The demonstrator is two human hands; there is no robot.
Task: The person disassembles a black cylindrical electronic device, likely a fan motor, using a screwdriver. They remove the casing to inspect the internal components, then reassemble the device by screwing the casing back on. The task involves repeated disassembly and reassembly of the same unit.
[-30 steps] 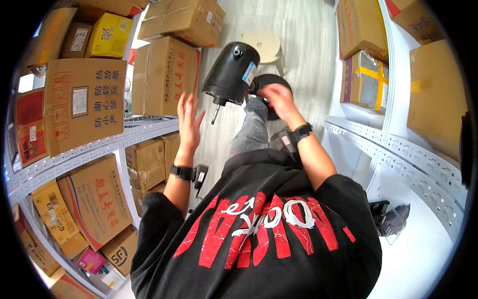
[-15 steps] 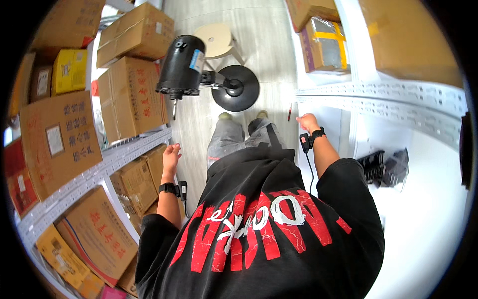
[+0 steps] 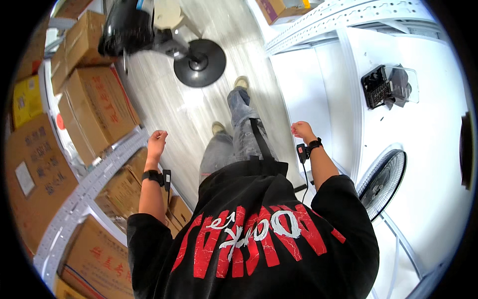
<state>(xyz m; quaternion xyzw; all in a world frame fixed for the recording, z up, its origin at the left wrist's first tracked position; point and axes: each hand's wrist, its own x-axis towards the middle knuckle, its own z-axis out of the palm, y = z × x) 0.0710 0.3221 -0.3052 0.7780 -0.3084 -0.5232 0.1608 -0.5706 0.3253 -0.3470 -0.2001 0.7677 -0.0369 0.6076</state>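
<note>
Both of my hands hang apart at my sides, with no object seen in either. My left hand (image 3: 157,143), its fingers loosely bent, is nearest to the metal shelf edge (image 3: 127,144) and a cardboard box (image 3: 107,102). On the other side, my right hand (image 3: 302,130) is loosely curled beside a white panel (image 3: 311,89). Each wrist carries a black band with a small cabled device. Ahead of me a black motor with a bare shaft (image 3: 127,30) is mounted on a stand with a round black base (image 3: 200,64).
A beige stool (image 3: 168,14) stands behind the motor. Boxes fill the left shelves, including a yellow box (image 3: 27,102). To the right are a perforated white rack beam (image 3: 343,17), a black case with small parts (image 3: 377,87), and a round caged fan (image 3: 383,184).
My view has swung right and I have stepped forward, one foot ahead. The motor and stool have shifted up and left in view; the caged fan has appeared at right.
</note>
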